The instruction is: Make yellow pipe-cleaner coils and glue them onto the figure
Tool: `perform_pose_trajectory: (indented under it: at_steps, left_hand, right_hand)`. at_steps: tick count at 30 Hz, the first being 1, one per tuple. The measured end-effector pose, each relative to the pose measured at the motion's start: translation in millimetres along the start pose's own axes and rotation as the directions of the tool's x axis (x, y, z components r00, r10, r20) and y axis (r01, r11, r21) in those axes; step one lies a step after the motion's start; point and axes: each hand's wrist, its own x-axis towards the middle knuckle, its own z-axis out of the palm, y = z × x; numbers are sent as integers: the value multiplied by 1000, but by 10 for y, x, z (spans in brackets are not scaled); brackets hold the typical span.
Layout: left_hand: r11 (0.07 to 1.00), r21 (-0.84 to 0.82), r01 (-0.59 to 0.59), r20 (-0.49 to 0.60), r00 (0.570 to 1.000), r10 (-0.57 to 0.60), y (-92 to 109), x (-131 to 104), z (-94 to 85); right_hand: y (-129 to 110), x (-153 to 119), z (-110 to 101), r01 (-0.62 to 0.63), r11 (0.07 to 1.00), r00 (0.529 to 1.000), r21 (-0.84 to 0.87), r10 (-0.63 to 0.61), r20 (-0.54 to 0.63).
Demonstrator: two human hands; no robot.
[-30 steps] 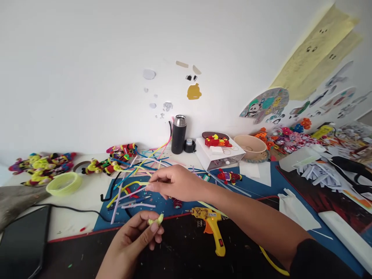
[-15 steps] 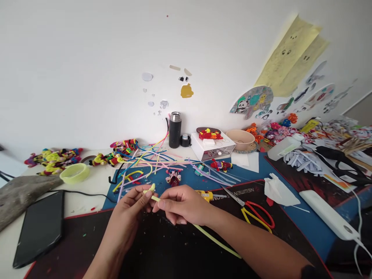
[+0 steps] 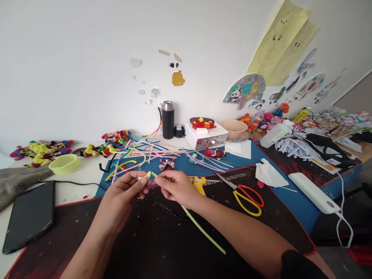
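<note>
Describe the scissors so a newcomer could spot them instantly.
Find the black desk mat, then the yellow glue gun beyond the right hand. The scissors lie just right of it; unlike the gun, they have one red and one yellow handle loop.

Scissors (image 3: 245, 195) (splayed) obstruct, bare mat (image 3: 162, 248) nearer

From here I see a black flask (image 3: 168, 121) beside its cap (image 3: 179, 131), and a tablet (image 3: 29, 217) lying on the bench (image 3: 69, 192).
</note>
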Motion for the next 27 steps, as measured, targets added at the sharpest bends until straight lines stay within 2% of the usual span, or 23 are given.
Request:
perform_pose_trajectory:
  at_steps: [8,16,27]
  left_hand:
    - [992,101,72,38,996,-76,-51,-4,36]
    - [976,199,92,57,993,-106,-28,-30,8]
    - [959,269,95,183,972,-147,59,-67,-11]
  right_hand:
    - [91,-87,-38,-1,998,1000,-70,2,13]
    - [57,-136,-88,-14,998,999,-64,16,29]
    - [6,-173,-58,-28,997,998,-76,32,57]
